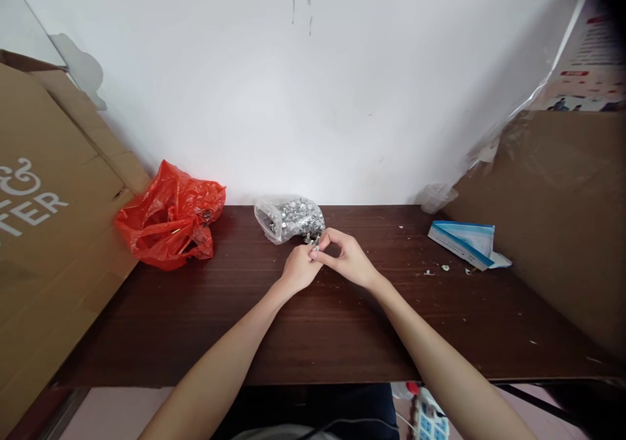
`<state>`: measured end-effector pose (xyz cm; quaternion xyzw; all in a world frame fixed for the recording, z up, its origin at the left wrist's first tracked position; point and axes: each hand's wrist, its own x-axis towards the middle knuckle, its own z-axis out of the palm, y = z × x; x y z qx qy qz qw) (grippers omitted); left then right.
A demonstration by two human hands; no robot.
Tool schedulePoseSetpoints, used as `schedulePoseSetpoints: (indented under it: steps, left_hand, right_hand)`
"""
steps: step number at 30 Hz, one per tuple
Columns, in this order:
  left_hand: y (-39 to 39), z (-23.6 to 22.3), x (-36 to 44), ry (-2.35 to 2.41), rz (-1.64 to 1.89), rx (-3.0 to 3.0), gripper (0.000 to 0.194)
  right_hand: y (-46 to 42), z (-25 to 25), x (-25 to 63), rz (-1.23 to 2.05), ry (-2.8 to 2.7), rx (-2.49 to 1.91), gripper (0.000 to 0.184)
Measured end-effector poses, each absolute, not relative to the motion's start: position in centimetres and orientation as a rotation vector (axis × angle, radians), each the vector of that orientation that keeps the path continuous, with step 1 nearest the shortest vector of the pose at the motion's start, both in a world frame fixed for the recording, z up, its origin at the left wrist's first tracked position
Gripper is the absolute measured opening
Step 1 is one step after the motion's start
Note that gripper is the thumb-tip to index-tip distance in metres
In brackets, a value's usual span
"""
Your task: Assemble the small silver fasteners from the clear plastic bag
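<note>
My left hand (299,269) and my right hand (348,257) meet over the dark wooden table (313,322), fingertips pinched together on a small silvery metal part (315,247). Just beyond them lies a clear plastic bag (289,218) full of several small shiny metal parts, its mouth turned toward my hands. Both hands are closed in a pinch; the part between them is too small to name more exactly.
A crumpled red plastic bag (171,215) sits at the back left. A blue-and-white packet (464,241) lies at the right with small white scraps nearby. Cardboard sheets (44,231) flank the table on both sides; a white wall stands behind. A power strip (430,420) lies on the floor.
</note>
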<state>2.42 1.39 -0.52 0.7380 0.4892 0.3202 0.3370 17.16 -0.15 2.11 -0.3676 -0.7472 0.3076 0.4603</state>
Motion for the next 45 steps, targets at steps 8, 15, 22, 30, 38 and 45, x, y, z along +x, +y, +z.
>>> schedulePoseSetpoints:
  steps: [8,15,22,30,38,45]
  left_hand:
    - [1.35,-0.68,2.42,1.257,0.867,1.892,0.022]
    - [1.41,-0.55,2.32,1.228,0.877,1.916,0.023]
    - [1.52,-0.85,2.28,1.221,0.878,1.915,0.019]
    - [1.55,-0.65,2.19,1.23,0.848,1.915,0.021]
    - [1.52,-0.57,2.18,1.233,0.846,1.917,0.018]
    - [1.33,-0.37,2.22,1.258,0.827,1.911,0.015]
  right_hand:
    - [0.12,2.19,17.54,0.9,-1.848,-0.849,0.018]
    - [0.06,2.33,17.45,0.937,-1.836,-0.843,0.02]
    - [0.14,2.13,17.45,0.928,-1.826,-0.874,0.019]
    - [-0.13,2.11,17.44,0.934,-1.833,-0.879,0.022]
    - [-0.49,2.29,17.12,0.769,-1.9,-0.958,0.018]
    - [-0.43,2.29,17.23,0.75,-1.958,-0.878,0.015]
